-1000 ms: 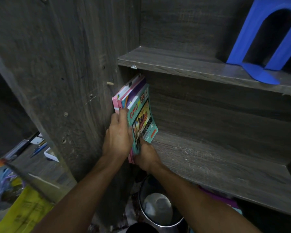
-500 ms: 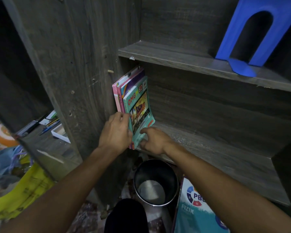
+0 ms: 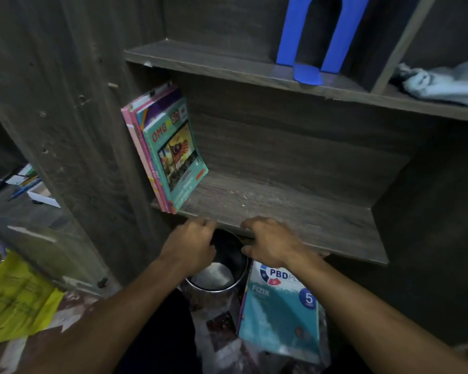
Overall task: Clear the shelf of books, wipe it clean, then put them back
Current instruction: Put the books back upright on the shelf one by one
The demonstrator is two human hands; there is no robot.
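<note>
1. A small group of books (image 3: 168,149) is standing upright at the left end of the lower shelf (image 3: 295,211), leaning against the side panel (image 3: 79,117) of the bookcase. The front one is showing a teal cover with the letters "OMG" and a flag picture, and pink spines are showing beside it.
2. The left hand (image 3: 192,241) is hovering just in front of the front edge of this shelf, below the books and apart from them. Its fingers are loosely curled and it is holding nothing.
3. The right hand (image 3: 270,244) is hovering near the left one, with a small gap between them. Its fingers are also loosely bent and are gripping nothing. The fingertips are lying at the shelf's front edge, but I cannot tell if they are touching the wood.
4. A round metal bin (image 3: 216,276) is standing on the floor below and between the two hands.
5. A teal book (image 3: 278,309) with the word "FIZIK" and a number 5 is lying just right of the bin, under the right forearm.
6. On the upper shelf (image 3: 227,66) a blue bookend (image 3: 316,36) is standing. In the next compartment to the right a pale crumpled cloth (image 3: 441,82) is lying.
7. At the far left a yellow bag (image 3: 14,300) is lying low.
</note>
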